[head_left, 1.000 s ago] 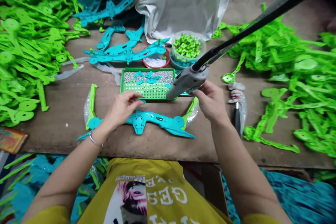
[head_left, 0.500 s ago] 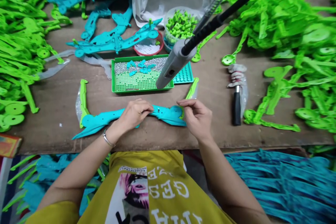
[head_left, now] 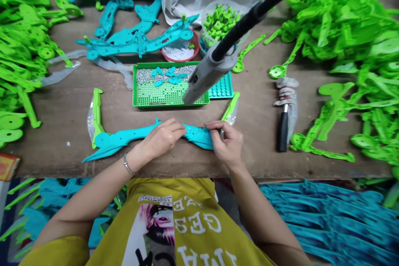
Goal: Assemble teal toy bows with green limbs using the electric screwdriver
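Note:
A long blue plastic part lies across the table in front of me, with a pointed left end. My left hand lies over its middle, fingers closed round it and covering that stretch. At the part's right end, my right hand is curled with thumb and forefinger pinched together; whatever sits between those fingertips is too small to make out. A green arm piece with clear film touches the blue part's left end. Another green arm piece with film sticks out behind my right hand.
Beyond the part stands a green perforated tray with screws and small blue pieces. A grey electric screwdriver hangs above it. A black-handled hammer lies right. Green piles flank the table; a tub of green pieces stands behind.
My right hand has moved left over the blue part's end. The left hand has slid slightly right, and a small blue tab now shows above it. The view has shifted a little.

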`<state>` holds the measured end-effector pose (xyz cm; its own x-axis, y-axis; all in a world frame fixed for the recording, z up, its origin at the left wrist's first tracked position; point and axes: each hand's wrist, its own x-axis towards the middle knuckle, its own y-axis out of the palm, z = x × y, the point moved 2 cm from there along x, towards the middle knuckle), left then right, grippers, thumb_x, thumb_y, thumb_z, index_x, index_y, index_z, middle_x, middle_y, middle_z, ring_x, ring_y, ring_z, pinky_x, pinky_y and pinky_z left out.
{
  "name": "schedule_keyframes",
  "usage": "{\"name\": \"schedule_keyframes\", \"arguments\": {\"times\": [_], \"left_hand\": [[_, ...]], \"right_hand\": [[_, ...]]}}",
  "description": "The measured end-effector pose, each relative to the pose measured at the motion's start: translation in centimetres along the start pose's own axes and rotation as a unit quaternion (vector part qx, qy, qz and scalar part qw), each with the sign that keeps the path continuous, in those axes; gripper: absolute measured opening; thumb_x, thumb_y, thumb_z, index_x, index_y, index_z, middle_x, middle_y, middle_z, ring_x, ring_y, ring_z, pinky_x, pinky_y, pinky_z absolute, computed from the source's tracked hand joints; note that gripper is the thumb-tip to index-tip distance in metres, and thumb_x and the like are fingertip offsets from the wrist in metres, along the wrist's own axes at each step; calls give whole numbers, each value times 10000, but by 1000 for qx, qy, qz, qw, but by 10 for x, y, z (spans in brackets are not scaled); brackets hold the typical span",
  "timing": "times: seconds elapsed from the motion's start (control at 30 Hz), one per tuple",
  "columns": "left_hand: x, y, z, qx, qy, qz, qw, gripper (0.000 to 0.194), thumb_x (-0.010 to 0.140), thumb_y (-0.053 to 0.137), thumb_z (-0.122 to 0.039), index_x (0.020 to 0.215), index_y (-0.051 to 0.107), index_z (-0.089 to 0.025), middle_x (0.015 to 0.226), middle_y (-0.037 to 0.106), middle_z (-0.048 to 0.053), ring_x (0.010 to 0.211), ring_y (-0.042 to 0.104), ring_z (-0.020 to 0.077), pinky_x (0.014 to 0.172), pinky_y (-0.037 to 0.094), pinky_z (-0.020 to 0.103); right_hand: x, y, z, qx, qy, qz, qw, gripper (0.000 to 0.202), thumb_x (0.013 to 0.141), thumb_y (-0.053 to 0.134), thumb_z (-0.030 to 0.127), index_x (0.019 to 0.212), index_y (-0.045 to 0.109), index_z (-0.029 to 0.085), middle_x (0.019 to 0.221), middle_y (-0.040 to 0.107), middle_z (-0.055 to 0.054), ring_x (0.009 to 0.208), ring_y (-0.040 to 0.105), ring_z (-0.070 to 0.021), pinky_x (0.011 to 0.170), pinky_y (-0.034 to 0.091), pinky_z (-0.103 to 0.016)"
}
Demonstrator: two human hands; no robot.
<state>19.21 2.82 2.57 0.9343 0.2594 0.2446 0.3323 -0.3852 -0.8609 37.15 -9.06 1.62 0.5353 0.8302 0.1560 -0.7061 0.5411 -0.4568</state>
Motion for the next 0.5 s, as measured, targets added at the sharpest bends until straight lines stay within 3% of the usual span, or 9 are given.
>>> {"name": "schedule_keyframes", "arguments": {"times": [0.27,0.37,0.5], "left_hand": [[-5,6,-2,53,16,38,998,274,981,419,-134,1024,689,-148,1046,715,100,912,621,190,855,555,351],[-8,8,-14,86,-3,37,996,269,971,450,-161,1124,669,-135,1089,722,111,972,630,231,868,547,397],[-17,15,-38,168,-50,16,984,377,957,421,-131,1287,601,-98,1318,645,159,1145,615,286,1006,485,465]], "right_hand": [[0,1,0,-13,-1,6,1000,147,834,538,163,802,652,251,869,755,-28,850,717,-205,835,565,-386],[0,1,0,-14,-9,10,1000,141,843,544,162,817,651,250,883,748,-34,863,714,-205,847,561,-387],[-1,0,-2,-14,-20,11,1000,147,843,551,147,825,658,247,874,743,-34,855,708,-207,836,560,-388]]}}
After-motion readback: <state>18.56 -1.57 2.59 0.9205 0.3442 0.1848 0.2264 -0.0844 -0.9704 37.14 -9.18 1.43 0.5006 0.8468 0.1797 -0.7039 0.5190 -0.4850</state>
